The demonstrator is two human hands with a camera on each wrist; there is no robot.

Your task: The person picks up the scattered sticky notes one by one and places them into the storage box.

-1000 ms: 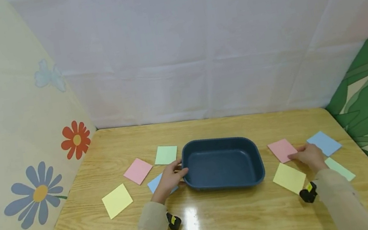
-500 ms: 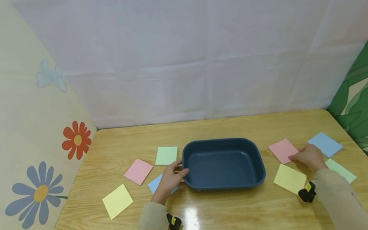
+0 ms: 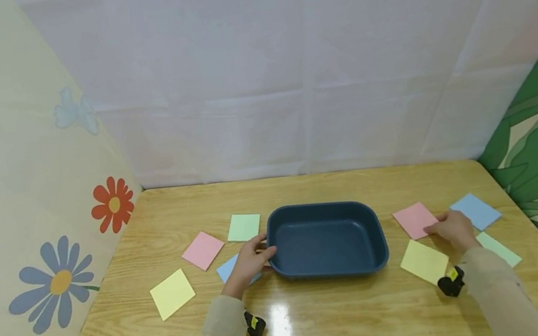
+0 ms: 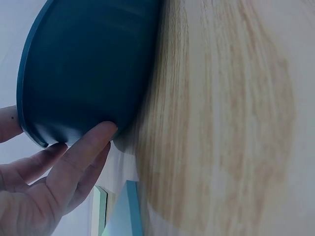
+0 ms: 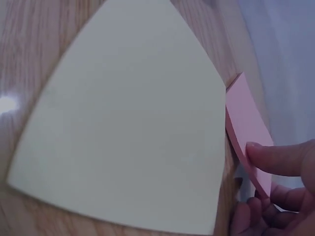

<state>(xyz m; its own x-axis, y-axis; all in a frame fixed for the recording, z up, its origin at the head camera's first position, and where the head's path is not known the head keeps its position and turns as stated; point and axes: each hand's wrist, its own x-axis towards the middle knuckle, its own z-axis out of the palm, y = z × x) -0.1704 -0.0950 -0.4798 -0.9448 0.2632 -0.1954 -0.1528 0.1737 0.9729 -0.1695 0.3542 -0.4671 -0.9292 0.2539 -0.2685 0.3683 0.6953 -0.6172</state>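
My left hand (image 3: 247,263) grips the left end of a dark blue rectangular bin (image 3: 325,242). In the left wrist view the thumb hooks over the bin's rim and the fingers (image 4: 81,152) press its outer wall. A blue sticky note pad (image 3: 228,267) lies partly under that hand. My right hand (image 3: 453,228) pinches a corner of a pink sticky note pad (image 3: 412,219). The right wrist view has the thumb on top of this pad and fingers at its underside. Close by, a yellow sticky note pad (image 5: 128,118) fills much of that view.
Left of the bin lie green (image 3: 244,227), pink (image 3: 203,250) and yellow (image 3: 173,294) pads. Blue (image 3: 475,210) and green (image 3: 498,247) pads flank my right hand. A white fabric backdrop (image 3: 273,71) stands behind the table (image 3: 351,327), with patterned cloth at both sides.
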